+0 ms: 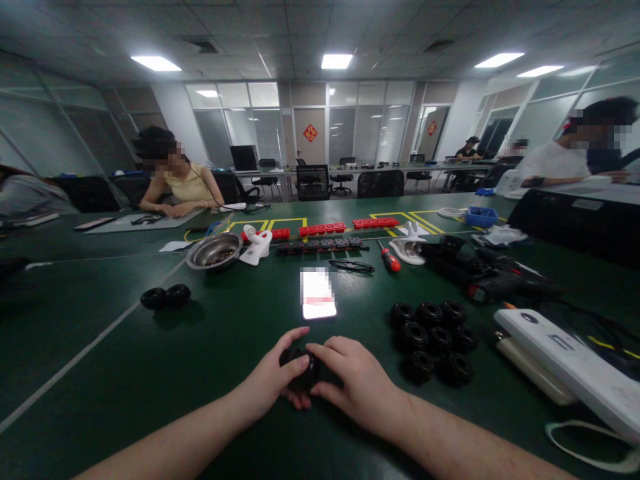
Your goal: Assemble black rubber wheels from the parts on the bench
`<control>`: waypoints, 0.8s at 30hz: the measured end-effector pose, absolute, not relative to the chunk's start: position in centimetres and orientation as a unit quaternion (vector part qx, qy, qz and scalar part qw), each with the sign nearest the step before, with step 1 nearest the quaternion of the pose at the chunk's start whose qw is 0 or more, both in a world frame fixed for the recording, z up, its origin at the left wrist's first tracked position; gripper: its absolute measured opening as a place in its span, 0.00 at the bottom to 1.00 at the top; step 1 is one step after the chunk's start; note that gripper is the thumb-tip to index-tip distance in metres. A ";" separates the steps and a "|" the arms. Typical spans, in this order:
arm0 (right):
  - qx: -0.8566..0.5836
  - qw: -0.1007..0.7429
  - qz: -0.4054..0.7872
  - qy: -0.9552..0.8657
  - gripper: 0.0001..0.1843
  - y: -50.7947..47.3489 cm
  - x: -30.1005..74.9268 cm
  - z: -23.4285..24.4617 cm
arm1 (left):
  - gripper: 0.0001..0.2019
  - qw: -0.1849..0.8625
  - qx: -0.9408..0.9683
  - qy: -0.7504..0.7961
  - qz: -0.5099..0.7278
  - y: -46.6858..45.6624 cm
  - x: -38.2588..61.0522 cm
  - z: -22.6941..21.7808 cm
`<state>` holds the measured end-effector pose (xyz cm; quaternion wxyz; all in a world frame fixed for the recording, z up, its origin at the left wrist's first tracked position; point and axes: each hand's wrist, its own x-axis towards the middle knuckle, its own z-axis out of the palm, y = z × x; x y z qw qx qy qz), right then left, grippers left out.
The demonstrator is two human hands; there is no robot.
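Note:
Both my hands are closed around a black toy wheel, just above the near part of the green table. My left hand wraps it from the left, thumb across its face and fingers underneath. From the right, my right hand pinches its edge with thumb and forefinger. Fingers cover much of the wheel. To the right sits a cluster of several similar black wheels, lying with their hubs up. Two more black wheels stand together on the left. A phone with a bright screen lies beyond my hands.
Farther back are a metal bowl, red plastic strips, a row of black parts, glasses and a red-handled screwdriver. A white device lies at right. Co-workers sit at the table's far left and right.

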<state>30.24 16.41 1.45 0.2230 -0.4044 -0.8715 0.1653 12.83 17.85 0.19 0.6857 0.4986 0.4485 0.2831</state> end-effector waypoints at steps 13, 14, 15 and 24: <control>-0.423 0.244 0.203 -0.849 0.19 16.6 30.4 1.2 | 0.33 0.682 0.512 0.398 0.338 17.7 12.2 -0.5; -0.419 0.244 0.200 -0.852 0.20 16.6 30.3 1.2 | 0.33 0.682 0.509 0.403 0.336 17.7 12.3 -0.5; -0.416 0.244 0.195 -0.854 0.22 16.5 30.3 1.1 | 0.34 0.682 0.504 0.411 0.334 17.8 12.4 -0.4; -0.408 0.243 0.186 -0.861 0.24 16.2 30.3 1.6 | 0.32 0.656 0.519 0.457 0.302 17.7 12.6 -0.2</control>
